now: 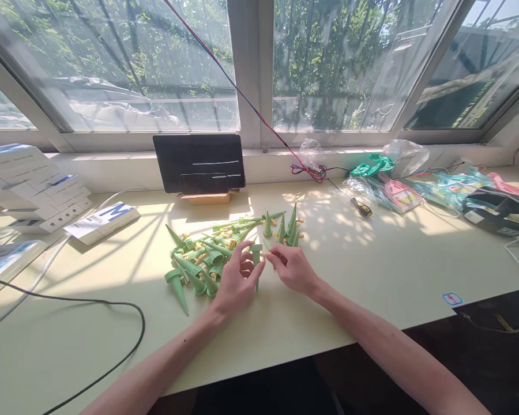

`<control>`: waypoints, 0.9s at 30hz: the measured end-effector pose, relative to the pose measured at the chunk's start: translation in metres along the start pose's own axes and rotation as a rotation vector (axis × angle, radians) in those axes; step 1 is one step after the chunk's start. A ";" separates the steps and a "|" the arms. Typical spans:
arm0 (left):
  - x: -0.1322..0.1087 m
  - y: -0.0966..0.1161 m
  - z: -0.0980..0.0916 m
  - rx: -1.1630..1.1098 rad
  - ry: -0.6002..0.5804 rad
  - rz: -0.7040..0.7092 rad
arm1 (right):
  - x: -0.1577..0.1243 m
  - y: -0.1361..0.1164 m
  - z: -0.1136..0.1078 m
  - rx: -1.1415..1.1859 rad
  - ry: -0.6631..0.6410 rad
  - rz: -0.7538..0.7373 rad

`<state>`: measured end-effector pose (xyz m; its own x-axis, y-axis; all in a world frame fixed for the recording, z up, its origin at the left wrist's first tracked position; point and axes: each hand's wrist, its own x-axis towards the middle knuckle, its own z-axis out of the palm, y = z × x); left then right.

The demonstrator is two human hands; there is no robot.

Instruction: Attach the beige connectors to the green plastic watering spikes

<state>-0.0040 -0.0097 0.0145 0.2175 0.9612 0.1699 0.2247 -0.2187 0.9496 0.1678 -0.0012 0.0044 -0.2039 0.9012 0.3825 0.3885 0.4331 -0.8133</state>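
Observation:
My left hand (239,276) is closed on a green spike (256,251), its wide cap up and its tip pointing down. Close on its right, my right hand (292,267) pinches a small pale yellow piece (264,255) against the spike's side, below the cap. Left of my left hand lies a pile of green spikes (216,253) mixed with small yellowish pieces. Several green spikes (292,225) stand upright behind my right hand, with yellowish pieces at their sides.
A black tablet (199,161) leans at the windowsill. White boxes (38,190) are stacked at the left, near a black cable (142,323). At the right lie a screwdriver (361,207), plastic-wrapped packets (400,195) and a black device (497,210).

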 end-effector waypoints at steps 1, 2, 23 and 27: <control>-0.001 0.000 0.000 -0.005 0.001 -0.004 | 0.000 0.000 0.000 0.002 0.001 0.003; -0.001 0.001 0.001 -0.011 0.001 -0.006 | 0.000 0.000 0.000 0.004 0.001 0.006; 0.002 -0.003 0.005 -0.164 0.046 -0.051 | 0.001 0.011 -0.001 -0.002 0.102 -0.004; 0.005 -0.002 0.005 -0.261 0.072 -0.097 | 0.001 0.006 -0.007 -0.154 0.111 -0.119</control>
<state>0.0017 -0.0055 0.0122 0.1368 0.9870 0.0845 -0.0129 -0.0835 0.9964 0.1763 0.0019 0.0031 -0.1597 0.8360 0.5250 0.5021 0.5267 -0.6859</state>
